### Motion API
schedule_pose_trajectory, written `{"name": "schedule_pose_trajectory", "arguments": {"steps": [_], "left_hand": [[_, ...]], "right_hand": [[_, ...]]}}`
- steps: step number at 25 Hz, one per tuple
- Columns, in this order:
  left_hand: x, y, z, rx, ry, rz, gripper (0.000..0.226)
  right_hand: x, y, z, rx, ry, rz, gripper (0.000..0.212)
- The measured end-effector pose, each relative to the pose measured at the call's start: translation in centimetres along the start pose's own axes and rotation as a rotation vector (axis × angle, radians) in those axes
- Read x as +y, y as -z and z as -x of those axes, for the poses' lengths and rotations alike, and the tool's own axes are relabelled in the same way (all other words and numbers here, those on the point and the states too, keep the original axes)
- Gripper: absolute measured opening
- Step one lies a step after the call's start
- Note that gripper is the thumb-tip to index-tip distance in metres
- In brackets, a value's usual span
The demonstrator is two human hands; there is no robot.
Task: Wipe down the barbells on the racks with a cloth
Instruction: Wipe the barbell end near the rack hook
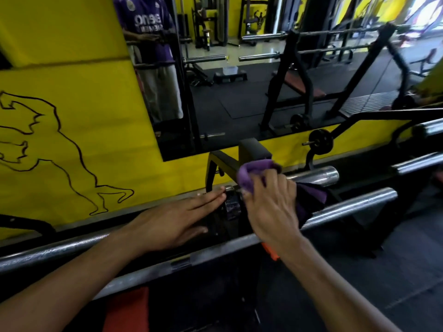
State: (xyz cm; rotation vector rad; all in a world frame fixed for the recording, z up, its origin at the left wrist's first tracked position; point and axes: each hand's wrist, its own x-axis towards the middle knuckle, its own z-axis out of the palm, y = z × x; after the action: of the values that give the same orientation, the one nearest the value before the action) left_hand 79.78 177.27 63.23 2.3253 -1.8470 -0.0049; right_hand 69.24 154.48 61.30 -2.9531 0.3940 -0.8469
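Note:
Two chrome barbells lie across a black rack [254, 149]. The far barbell [318, 175] shows its sleeve end at the right; the near barbell [354, 204] runs from lower left to right. My right hand [271, 207] grips a purple cloth [254, 171] wrapped over the far barbell at the rack's upright. My left hand [175, 219] lies flat with straight fingers on the far bar, its fingertips touching the bar's collar beside the cloth. Part of the cloth hangs down behind my right hand.
A yellow wall [72, 140] with a mirror [263, 80] stands right behind the rack. More barbell sleeves [419, 161] stick in from the right. A weight plate [320, 141] hangs on a peg by the wall. A red bench pad [127, 310] sits below me. Black rubber floor [383, 271] lies at the right.

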Motion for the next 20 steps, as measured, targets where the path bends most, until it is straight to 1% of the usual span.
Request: {"name": "schedule_pose_trajectory", "arguments": {"steps": [3, 5, 6, 8, 10, 11, 13, 15, 16, 17, 18, 20], "left_hand": [[-0.1, -0.1, 0.0, -0.022, 0.002, -0.013, 0.078], [-0.1, 0.0, 0.0, -0.051, 0.009, -0.003, 0.078], [0.0, 0.1, -0.1, -0.068, 0.006, 0.008, 0.078], [-0.1, 0.3, -0.1, -0.077, -0.005, 0.04, 0.079], [-0.4, 0.5, 0.0, -0.099, -0.025, 0.067, 0.083], [-0.6, 0.6, 0.0, -0.126, -0.037, 0.064, 0.087], [-0.9, 1.0, 0.0, -0.184, -0.052, 0.053, 0.094], [-1.0, 1.3, 0.0, -0.224, -0.049, 0.068, 0.095], [-1.0, 1.3, 0.1, -0.228, -0.043, 0.077, 0.095], [-0.9, 1.3, 0.0, -0.222, -0.044, 0.083, 0.095], [-0.9, 1.4, 0.0, -0.213, -0.047, 0.089, 0.095], [-0.8, 1.4, 0.0, -0.205, -0.049, 0.104, 0.093]], "right_hand": [[-1.4, 0.1, 1.8, -0.047, 0.107, -0.095, 0.044], [0.9, 0.7, 1.5, -0.054, 0.151, -0.082, 0.045], [2.3, 1.0, 1.1, -0.046, 0.147, -0.061, 0.044], [3.8, 1.5, 0.1, -0.054, 0.075, -0.044, 0.041], [2.6, 1.3, -0.2, -0.057, 0.021, -0.064, 0.042], [1.6, 1.2, 0.2, -0.057, 0.031, -0.087, 0.041], [1.1, 1.2, 1.6, -0.088, 0.157, -0.138, 0.045], [3.3, 2.1, 2.7, -0.122, 0.305, -0.145, 0.048], [4.7, 2.5, 2.9, -0.119, 0.338, -0.13, 0.048], [6.0, 2.7, 2.7, -0.119, 0.312, -0.133, 0.047], [6.8, 2.8, 2.2, -0.12, 0.222, -0.165, 0.045], [6.4, 2.7, 0.4, -0.112, -0.016, -0.235, 0.04]]}}
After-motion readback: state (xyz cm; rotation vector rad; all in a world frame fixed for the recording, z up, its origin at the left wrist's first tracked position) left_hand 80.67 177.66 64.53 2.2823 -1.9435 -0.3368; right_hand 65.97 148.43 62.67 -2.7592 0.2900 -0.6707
